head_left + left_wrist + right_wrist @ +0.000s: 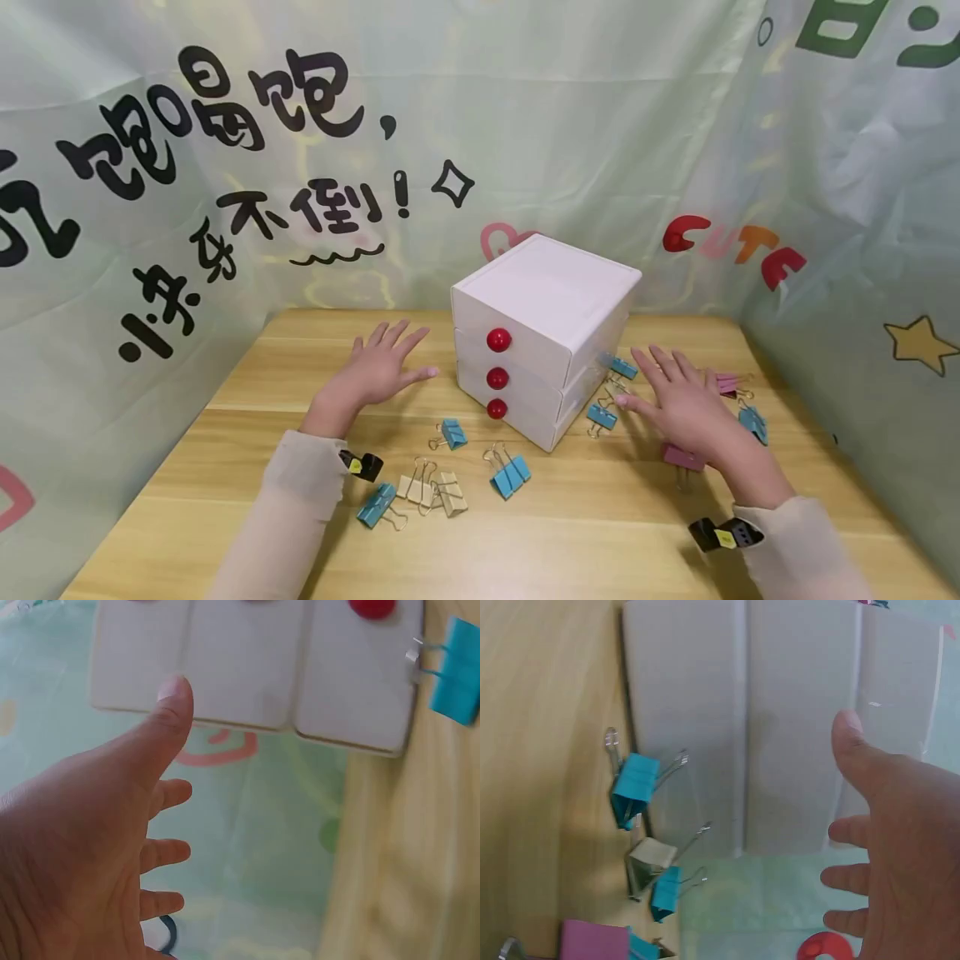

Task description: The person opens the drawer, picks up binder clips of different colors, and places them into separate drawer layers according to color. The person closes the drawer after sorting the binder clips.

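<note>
A white three-drawer box with red round knobs stands on the wooden table. To its left, my left hand hovers with fingers spread and holds nothing; the left wrist view shows its thumb in front of the drawer fronts. On the other side my right hand is held out, fingers straight, above several binder clips. In the right wrist view its thumb overlaps the box's side. Nearest the right hand lie a blue binder clip and a pink binder clip, the latter partly covered.
In front of the box lie blue binder clips and cream binder clips. At far right are another pink clip and a blue clip. A printed cloth walls the table's back and sides.
</note>
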`<state>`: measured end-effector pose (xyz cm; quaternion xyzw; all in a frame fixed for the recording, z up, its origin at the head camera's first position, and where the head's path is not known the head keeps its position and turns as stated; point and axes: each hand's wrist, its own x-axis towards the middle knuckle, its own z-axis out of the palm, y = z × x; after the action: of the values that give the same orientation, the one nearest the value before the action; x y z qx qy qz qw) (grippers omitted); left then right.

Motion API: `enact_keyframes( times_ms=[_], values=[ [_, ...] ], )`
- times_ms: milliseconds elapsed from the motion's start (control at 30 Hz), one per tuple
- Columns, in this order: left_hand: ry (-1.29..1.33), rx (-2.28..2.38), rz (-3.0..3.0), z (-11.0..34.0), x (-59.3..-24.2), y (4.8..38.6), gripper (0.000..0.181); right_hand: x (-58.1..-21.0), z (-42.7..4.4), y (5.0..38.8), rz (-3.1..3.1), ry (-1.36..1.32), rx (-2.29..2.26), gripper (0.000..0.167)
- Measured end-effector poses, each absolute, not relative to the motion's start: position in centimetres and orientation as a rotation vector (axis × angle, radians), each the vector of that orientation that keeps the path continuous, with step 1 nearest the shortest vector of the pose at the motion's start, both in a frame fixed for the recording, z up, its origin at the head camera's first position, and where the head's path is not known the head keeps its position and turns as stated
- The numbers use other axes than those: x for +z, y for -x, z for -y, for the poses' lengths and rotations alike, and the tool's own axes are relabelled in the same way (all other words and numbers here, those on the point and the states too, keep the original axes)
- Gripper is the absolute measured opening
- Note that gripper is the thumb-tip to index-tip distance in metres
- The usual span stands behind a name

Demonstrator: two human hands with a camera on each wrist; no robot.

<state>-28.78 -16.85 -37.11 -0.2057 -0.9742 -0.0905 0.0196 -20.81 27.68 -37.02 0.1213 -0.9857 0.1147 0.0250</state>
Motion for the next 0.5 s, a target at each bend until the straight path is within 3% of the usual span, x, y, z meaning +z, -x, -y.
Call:
enact_keyframes(
  times_ms=[500],
  values=[
    [0.817,-0.335,2.847,15.8,-31.7,29.4,0.082,-33.7,-26.1,19.8,2.77,-0.649,0.406,0.075]
  ],
)
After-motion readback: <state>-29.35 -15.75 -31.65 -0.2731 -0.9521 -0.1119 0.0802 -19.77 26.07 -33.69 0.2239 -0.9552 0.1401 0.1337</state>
